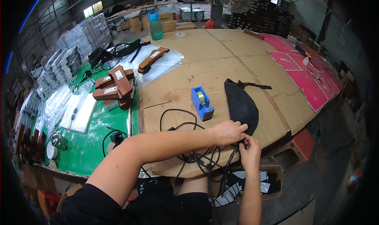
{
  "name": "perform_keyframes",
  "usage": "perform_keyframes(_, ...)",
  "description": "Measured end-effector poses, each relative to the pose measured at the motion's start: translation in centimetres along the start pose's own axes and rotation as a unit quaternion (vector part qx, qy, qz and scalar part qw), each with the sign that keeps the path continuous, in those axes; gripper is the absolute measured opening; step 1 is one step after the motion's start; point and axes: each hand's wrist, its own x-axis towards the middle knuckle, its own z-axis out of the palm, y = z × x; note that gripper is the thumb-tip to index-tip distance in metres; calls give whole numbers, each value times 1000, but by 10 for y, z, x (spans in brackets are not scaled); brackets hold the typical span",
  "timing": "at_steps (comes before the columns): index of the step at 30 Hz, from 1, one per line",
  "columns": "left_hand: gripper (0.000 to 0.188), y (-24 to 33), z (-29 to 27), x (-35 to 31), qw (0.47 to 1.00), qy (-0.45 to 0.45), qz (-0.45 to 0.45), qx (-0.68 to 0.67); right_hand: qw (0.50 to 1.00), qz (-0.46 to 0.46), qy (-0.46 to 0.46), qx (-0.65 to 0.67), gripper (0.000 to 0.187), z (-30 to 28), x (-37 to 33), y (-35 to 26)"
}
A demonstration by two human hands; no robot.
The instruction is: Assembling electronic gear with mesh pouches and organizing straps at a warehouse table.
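Note:
A black waist bag lies on the cardboard-covered table, its far strap stretched out to the right. At its near end, my left hand has its fingers curled down on the bag's strap end. Close beside it, at the table's front edge, my right hand pinches the same dark strap, which hangs down below. The exact grip point is partly hidden by the fingers. Black cables lie tangled under and next to my left forearm. A blue tape dispenser with a roll of tape stands left of the bag.
Brown wooden-looking blocks are stacked on the green tabletop at left. A teal bottle stands at the back. Pink sheets cover the right end. Below the edge are a red stool and a box of dark and pale pieces.

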Motion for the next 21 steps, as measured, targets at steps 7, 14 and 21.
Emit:
perform_keyframes(7, 16, -16, 1, 3, 984, 25, 172, 49, 992, 36, 15, 124, 41, 12, -2, 21)
perform_keyframes(14, 18, -23, -4, 7, 978, -2, 197, 63, 993, -19, 8, 116, 79, -14, -2, -11)
perform_keyframes(21, 19, -27, -9, 6, 981, -4, 189, 47, 989, -127, -47, 58, 61, -24, 5, -4)
